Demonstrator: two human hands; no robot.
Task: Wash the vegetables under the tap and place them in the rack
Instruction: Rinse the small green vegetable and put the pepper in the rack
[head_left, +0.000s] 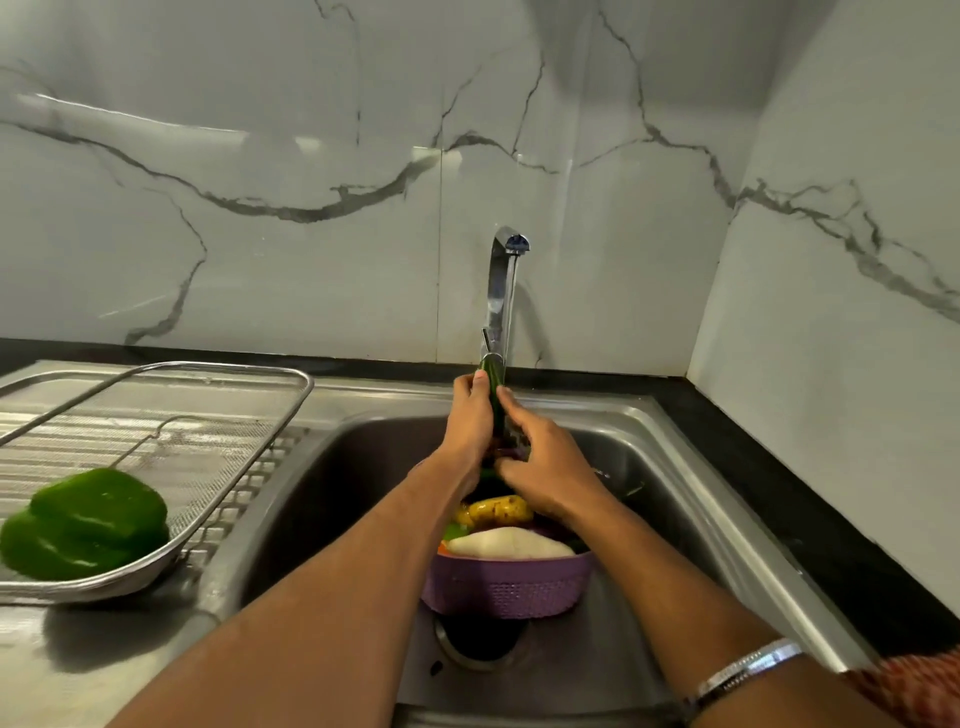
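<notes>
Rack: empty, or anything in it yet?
Not empty. One green bell pepper lies in the near corner of the wire mesh rack; the rest of the mesh shows nothing else.

A marble wall with grey veins rises behind the sink and turns a corner at the right. A black counter borders the steel surround along the back and right. A silver bangle circles the wrist beside a patterned red sleeve at the lower right corner
</notes>
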